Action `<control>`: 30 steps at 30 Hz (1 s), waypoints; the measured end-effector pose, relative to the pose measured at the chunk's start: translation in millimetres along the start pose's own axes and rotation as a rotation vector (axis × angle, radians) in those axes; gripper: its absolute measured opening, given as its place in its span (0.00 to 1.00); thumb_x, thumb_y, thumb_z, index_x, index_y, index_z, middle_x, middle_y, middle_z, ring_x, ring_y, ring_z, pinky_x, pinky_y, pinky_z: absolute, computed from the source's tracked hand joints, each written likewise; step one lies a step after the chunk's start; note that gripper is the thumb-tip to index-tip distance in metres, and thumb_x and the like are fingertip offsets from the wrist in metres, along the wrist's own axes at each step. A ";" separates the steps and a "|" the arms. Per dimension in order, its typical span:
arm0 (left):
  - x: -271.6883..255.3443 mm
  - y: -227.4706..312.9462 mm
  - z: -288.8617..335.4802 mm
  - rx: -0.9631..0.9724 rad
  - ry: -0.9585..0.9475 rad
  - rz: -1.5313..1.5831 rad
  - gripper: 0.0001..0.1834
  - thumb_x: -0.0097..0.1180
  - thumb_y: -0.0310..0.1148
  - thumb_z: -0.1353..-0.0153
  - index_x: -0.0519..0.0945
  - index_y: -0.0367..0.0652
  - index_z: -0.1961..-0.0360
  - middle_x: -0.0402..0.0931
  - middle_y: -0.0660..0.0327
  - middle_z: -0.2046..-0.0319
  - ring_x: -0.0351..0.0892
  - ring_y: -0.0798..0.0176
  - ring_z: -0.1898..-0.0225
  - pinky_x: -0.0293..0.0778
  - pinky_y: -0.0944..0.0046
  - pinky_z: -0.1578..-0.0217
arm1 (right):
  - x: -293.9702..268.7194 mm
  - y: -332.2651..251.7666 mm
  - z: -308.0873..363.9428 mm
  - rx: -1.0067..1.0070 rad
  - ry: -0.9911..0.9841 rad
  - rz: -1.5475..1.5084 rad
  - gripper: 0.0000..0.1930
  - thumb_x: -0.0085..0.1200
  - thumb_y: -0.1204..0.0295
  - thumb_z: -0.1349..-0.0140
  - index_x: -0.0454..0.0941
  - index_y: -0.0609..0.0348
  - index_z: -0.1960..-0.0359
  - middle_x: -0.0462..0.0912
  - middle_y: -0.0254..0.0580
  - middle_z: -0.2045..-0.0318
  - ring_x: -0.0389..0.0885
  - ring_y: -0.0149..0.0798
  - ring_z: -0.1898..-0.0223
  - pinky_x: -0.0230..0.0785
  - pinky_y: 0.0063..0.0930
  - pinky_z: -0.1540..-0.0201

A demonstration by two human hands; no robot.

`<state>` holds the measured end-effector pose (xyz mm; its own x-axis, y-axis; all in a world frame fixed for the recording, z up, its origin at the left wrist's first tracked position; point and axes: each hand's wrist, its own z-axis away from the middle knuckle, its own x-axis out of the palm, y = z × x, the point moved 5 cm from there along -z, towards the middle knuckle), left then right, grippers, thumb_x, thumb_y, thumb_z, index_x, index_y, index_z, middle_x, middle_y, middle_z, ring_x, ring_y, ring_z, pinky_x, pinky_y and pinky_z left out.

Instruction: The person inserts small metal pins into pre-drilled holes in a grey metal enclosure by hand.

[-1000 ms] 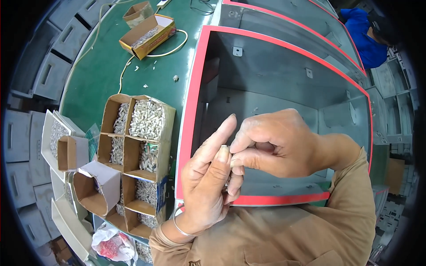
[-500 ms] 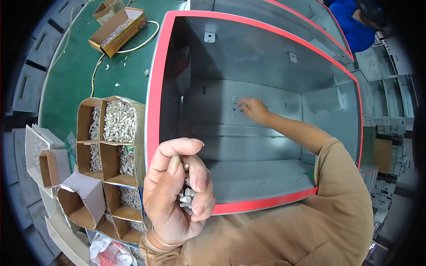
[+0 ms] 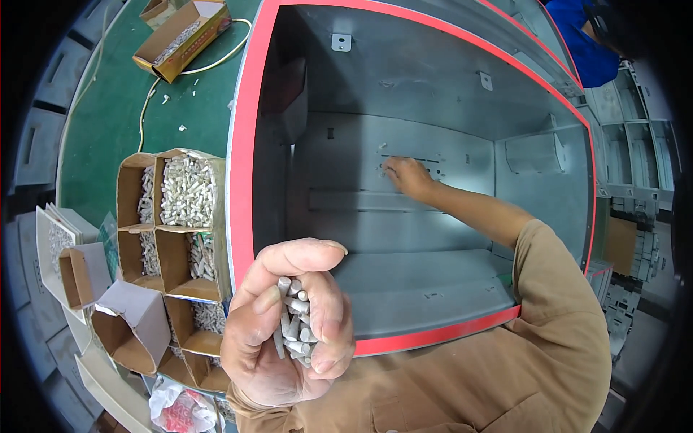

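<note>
My left hand (image 3: 289,325) is curled round a handful of small greyish-white tapered plugs (image 3: 294,310), in front of the near edge of a metal cabinet. This large grey box has red tape (image 3: 246,144) along its rim, and its open side faces me. Inside it, my right hand (image 3: 408,177) reaches to the inner panel (image 3: 346,151), fingers pinched together beside several small holes and a thin slot. Anything between those fingertips is hidden. One pale plug (image 3: 382,146) sticks out of the panel just above them.
Left of the cabinet, cardboard bins (image 3: 189,292) hold many similar plugs on a green table (image 3: 94,151). A long carton (image 3: 180,43) and a pale cord (image 3: 142,119) lie farther back. Below the bins is a plastic bag (image 3: 180,408). At far right a person in blue (image 3: 577,36) is partly visible.
My left hand has moved slightly down and turned, baring more of the plugs. The right hand stays at the panel, its fingers shifted a little. The whole view has tilted slightly.
</note>
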<state>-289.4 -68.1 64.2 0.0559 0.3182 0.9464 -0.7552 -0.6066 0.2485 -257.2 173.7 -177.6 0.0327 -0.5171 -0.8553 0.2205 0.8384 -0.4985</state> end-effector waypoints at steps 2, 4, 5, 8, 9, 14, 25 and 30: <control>-0.8 0.8 0.2 -0.004 -0.008 -0.002 0.22 0.34 0.32 0.42 0.57 0.23 0.52 0.66 0.53 0.79 0.60 0.69 0.88 0.56 0.74 0.93 | 1.2 -1.6 -1.3 -0.030 -0.007 0.045 0.05 0.42 0.74 0.49 0.71 0.59 0.72 0.75 0.48 0.73 0.73 0.52 0.70 0.66 0.40 0.67; -1.4 0.1 0.0 -0.035 -0.008 0.001 0.22 0.34 0.30 0.43 0.55 0.23 0.51 0.66 0.53 0.79 0.60 0.70 0.88 0.55 0.75 0.92 | 5.1 -2.4 -1.1 -0.037 -0.107 0.153 0.05 0.40 0.74 0.48 0.69 0.60 0.73 0.74 0.48 0.73 0.73 0.52 0.70 0.66 0.41 0.69; -1.1 0.7 0.5 -0.031 -0.008 0.001 0.22 0.34 0.30 0.43 0.55 0.23 0.51 0.66 0.53 0.79 0.60 0.70 0.88 0.55 0.75 0.92 | 4.8 -4.1 -0.1 -0.041 -0.108 0.153 0.05 0.40 0.74 0.48 0.69 0.60 0.73 0.74 0.48 0.73 0.73 0.52 0.70 0.66 0.41 0.69; -1.1 0.3 1.0 -0.044 0.007 -0.025 0.23 0.34 0.30 0.43 0.54 0.23 0.50 0.66 0.53 0.80 0.60 0.70 0.88 0.56 0.75 0.92 | 5.4 -10.4 4.0 -0.101 -0.120 0.201 0.05 0.40 0.72 0.48 0.68 0.60 0.74 0.74 0.49 0.72 0.73 0.52 0.70 0.66 0.43 0.69; -0.7 0.7 0.2 -0.036 -0.002 -0.041 0.23 0.35 0.30 0.43 0.54 0.23 0.50 0.66 0.54 0.80 0.60 0.71 0.88 0.56 0.75 0.92 | 4.2 -10.3 3.7 -0.085 -0.099 0.191 0.06 0.41 0.71 0.47 0.68 0.59 0.74 0.74 0.49 0.75 0.73 0.52 0.71 0.66 0.42 0.70; 1.0 -0.5 -2.3 -0.019 -0.016 -0.091 0.23 0.36 0.30 0.42 0.53 0.27 0.48 0.65 0.53 0.81 0.59 0.71 0.90 0.57 0.76 0.93 | 1.7 -6.8 -0.8 -0.010 -0.070 0.166 0.08 0.43 0.68 0.47 0.69 0.59 0.75 0.75 0.50 0.79 0.73 0.52 0.75 0.65 0.43 0.71; 0.5 -1.3 -0.7 0.046 -0.048 -0.157 0.10 0.37 0.31 0.40 0.60 0.35 0.61 0.66 0.51 0.82 0.57 0.73 0.92 0.55 0.76 0.94 | 12.0 -8.8 -8.5 0.066 -0.258 0.362 0.14 0.42 0.61 0.45 0.70 0.59 0.71 0.76 0.47 0.77 0.75 0.49 0.73 0.65 0.42 0.70; 0.1 -0.5 -1.1 0.077 -0.052 -0.120 0.12 0.36 0.33 0.39 0.63 0.32 0.64 0.66 0.54 0.82 0.57 0.74 0.91 0.55 0.77 0.94 | 7.9 -21.8 0.7 -0.033 -0.242 0.349 0.11 0.44 0.65 0.46 0.66 0.59 0.66 0.75 0.46 0.71 0.74 0.50 0.69 0.65 0.44 0.70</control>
<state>-289.8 -67.0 63.9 0.1776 0.3546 0.9180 -0.6889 -0.6213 0.3733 -261.1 151.2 -173.3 0.3291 -0.2234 -0.9175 0.1246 0.9734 -0.1924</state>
